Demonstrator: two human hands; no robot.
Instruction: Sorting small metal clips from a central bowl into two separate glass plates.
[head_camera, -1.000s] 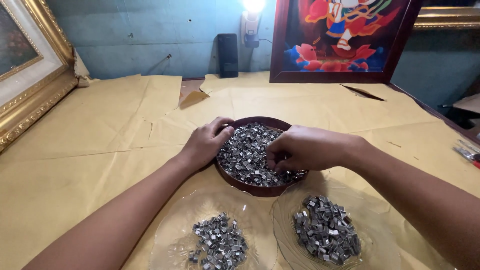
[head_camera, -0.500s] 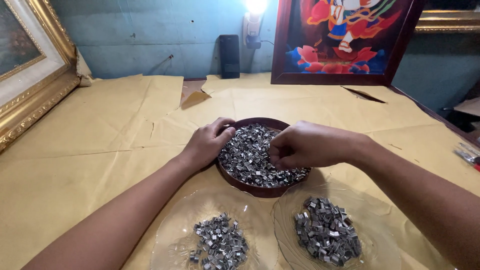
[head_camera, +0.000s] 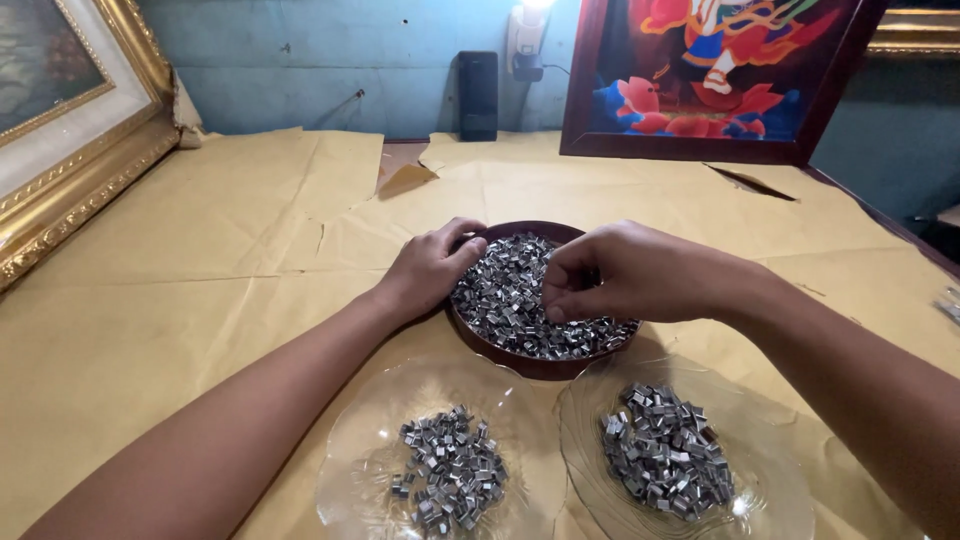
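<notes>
Brown round dish (head_camera: 520, 362) of small silver metal clips (head_camera: 505, 295): our left hand (head_camera: 432, 268) grips its rim, our right hand (head_camera: 625, 272) pinches above the heap. Nearer us than the hands, two clear glass plates (head_camera: 370, 450) (head_camera: 780, 490), each holding a smaller clip pile. Worktop (head_camera: 200, 260) covered in tan paper.

My hands (head_camera: 430, 268) (head_camera: 625, 272) meet over the bowl (head_camera: 530, 362) of clips (head_camera: 505, 300); two dishes (head_camera: 360, 470) (head_camera: 780, 490) (also holding clips) sit nearer me.

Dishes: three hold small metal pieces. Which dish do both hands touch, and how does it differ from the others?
The brown bowl, farthest from the camera. It is dark and opaque, piled fullest; the two glass plates nearer the camera are clear and untouched.
</notes>
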